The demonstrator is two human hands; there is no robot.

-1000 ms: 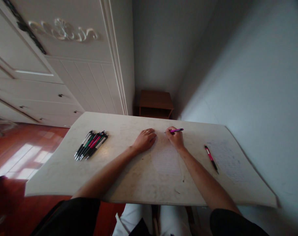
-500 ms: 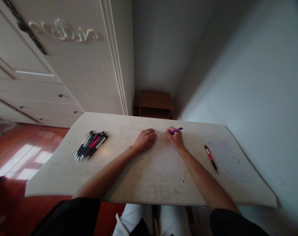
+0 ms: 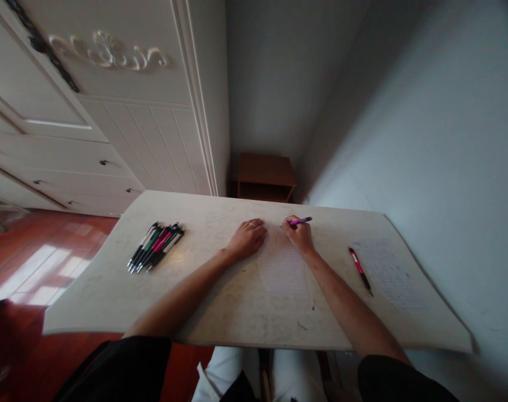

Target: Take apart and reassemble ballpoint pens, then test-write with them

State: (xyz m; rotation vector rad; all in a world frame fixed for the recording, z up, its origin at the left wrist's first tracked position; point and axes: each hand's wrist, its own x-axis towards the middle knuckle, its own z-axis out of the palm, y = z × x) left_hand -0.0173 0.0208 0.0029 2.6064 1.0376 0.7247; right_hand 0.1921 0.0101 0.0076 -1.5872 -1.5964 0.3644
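A white desk [image 3: 233, 315] bears a lined paper sheet [image 3: 283, 276] near its middle and a handwritten sheet [image 3: 392, 273] toward the right end. A cluster of ballpoint pens [image 3: 156, 247] lies at left. The left hand [image 3: 248, 237] rests loose, gripping nothing, by the lined sheet's top; the right hand [image 3: 299, 237] grasps a purple pen [image 3: 301, 221] there.

On the desk [image 3: 220, 312], a pen cluster [image 3: 156, 247] lies left of the middle sheet [image 3: 283, 273], a lone pen [image 3: 360, 272] and outer sheet [image 3: 390, 273] right.
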